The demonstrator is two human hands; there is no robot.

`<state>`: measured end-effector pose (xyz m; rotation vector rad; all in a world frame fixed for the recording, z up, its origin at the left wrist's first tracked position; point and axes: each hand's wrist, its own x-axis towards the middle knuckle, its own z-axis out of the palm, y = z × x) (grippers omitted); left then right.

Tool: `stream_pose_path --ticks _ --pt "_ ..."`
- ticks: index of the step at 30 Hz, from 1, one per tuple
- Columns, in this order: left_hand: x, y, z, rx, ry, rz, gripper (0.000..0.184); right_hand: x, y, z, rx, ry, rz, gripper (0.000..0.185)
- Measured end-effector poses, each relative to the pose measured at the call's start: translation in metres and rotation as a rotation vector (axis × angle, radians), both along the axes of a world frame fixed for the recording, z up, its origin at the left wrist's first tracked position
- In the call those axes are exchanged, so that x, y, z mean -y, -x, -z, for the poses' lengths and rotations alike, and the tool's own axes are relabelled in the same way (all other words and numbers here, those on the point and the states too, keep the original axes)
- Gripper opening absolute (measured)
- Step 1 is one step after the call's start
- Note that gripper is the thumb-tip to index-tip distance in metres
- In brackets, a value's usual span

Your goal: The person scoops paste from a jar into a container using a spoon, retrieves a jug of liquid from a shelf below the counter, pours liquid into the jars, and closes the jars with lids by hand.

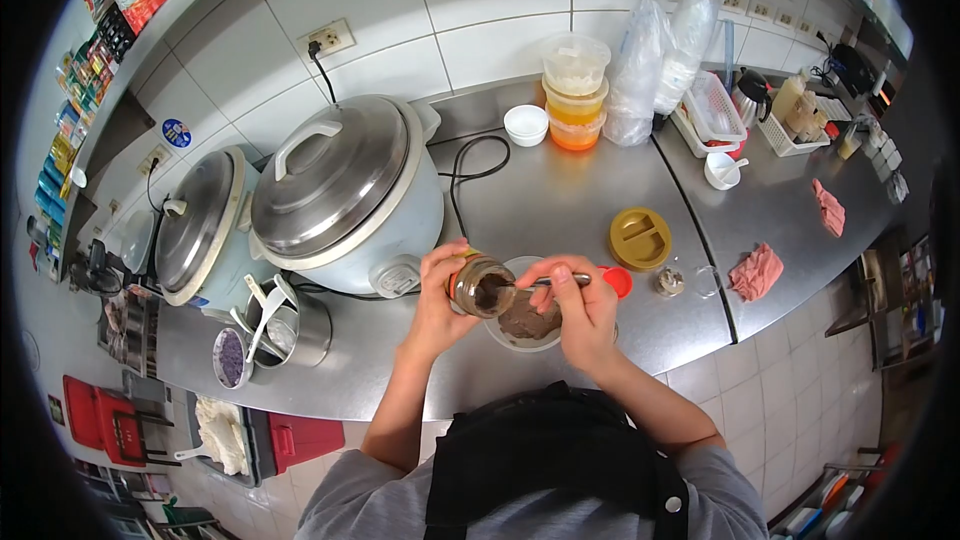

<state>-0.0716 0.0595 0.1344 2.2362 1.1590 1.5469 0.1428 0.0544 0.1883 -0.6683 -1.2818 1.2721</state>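
My left hand (pixel 440 292) is closed around a glass jar (pixel 484 287), which is tilted so its mouth faces right; dark brown contents show inside. In my right hand (pixel 582 310) is a metal spoon (pixel 550 281), its far end at the jar's mouth. Below both hands stands a round bowl (pixel 527 342) holding a brown powder or paste; I cannot tell which. A mustard-yellow lid (pixel 641 239) lies to the right on the steel counter. Beside my right hand is a red round cap or cup (pixel 617 282), partly hidden.
Two large rice cookers (pixel 345 185) stand at left, with a metal pot (pixel 300 328) of utensils in front. Stacked tubs (pixel 575 90), white bowls (pixel 526 125) and plastic bags (pixel 637 75) line the wall. A small glass jar (pixel 669 283) and pink cloth (pixel 756 272) are right.
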Motion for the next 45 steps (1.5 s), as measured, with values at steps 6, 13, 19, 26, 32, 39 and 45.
stream_pose_path --ticks 6,13,19,26,32,39,45 --pt "0.003 -0.005 -0.003 0.009 0.019 -0.117 0.086 0.001 0.003 0.002 -0.22 0.2 0.136 0.029" --pt "0.004 -0.002 -0.004 -0.028 0.095 -0.225 0.081 -0.01 -0.009 0.013 -0.395 0.376 0.205 0.031" --pt "0.008 0.012 0.008 -0.014 0.116 -0.345 0.081 -0.003 -0.039 0.012 -0.31 0.256 0.301 0.03" --pt "0.013 0.016 0.007 0.112 0.24 -0.34 0.081 0.014 -0.055 0.064 0.568 -0.438 0.015 0.012" --pt "0.015 0.016 0.006 0.303 0.354 -0.189 0.084 0.01 -0.05 0.075 0.348 -0.119 0.176 0.014" --pt "0.013 0.004 0.005 0.238 0.236 -0.211 0.084 -0.002 -0.066 0.022 -0.213 0.263 0.391 0.027" --pt "0.008 -0.007 0.015 0.204 0.12 -0.31 0.086 0.02 -0.059 -0.016 -0.287 0.132 0.266 0.023"
